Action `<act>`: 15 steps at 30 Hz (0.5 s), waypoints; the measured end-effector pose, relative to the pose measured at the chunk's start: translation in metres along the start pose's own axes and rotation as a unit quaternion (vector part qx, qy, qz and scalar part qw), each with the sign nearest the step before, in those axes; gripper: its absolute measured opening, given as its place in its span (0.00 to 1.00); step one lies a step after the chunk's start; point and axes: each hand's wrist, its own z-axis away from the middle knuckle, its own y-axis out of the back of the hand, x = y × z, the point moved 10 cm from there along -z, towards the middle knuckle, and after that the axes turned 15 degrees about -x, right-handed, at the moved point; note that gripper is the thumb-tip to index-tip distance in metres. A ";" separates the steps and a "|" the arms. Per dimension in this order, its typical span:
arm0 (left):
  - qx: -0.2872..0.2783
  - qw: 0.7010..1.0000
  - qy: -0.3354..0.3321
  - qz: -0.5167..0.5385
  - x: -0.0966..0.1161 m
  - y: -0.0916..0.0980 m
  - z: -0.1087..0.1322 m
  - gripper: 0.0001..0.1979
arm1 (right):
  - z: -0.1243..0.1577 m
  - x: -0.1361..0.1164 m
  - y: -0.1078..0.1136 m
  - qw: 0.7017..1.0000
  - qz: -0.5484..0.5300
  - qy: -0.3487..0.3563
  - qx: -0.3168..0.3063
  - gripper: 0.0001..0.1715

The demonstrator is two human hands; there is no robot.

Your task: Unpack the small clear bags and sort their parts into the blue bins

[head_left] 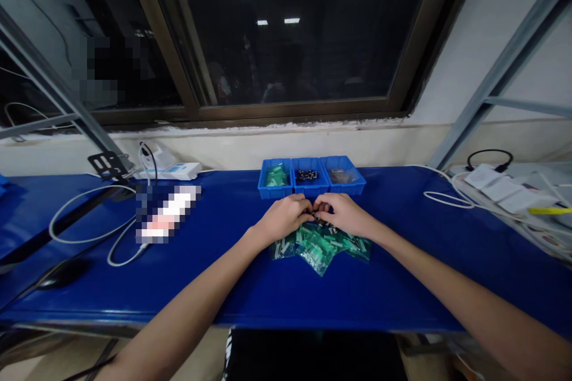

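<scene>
Both hands meet over a small heap in the middle of the blue table. My left hand (288, 215) is closed, its thumb and fingertips pinched together. Facing it, my right hand (343, 213) is curled in a pinch too, fingertips almost touching the left ones. Whatever sits between the fingers is too small and covered to name. Small dark and silver pieces (332, 229) show just under the hands. They lie at the top of several green-tinted clear plastic packets (318, 251), which hold pale slim strips and fan out toward me.
Three blue bins stand behind my hands: the left bin (276, 193) holds green packets, the middle bin (310, 189) dark-and-silver pieces, the right bin (361, 181) clear packets. Cables and a blurred phone-like device (168, 214) lie left; white adapters (504, 187) and cables lie right.
</scene>
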 end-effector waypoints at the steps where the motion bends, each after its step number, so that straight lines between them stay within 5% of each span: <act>1: 0.001 1.000 -0.001 0.004 0.000 0.000 0.000 0.07 | 0.000 0.000 0.000 1.000 -0.011 -0.001 0.000 0.07; 15: 0.015 1.000 0.007 -0.011 0.003 0.003 0.002 0.06 | 0.000 -0.003 0.002 1.000 -0.016 0.006 0.006 0.05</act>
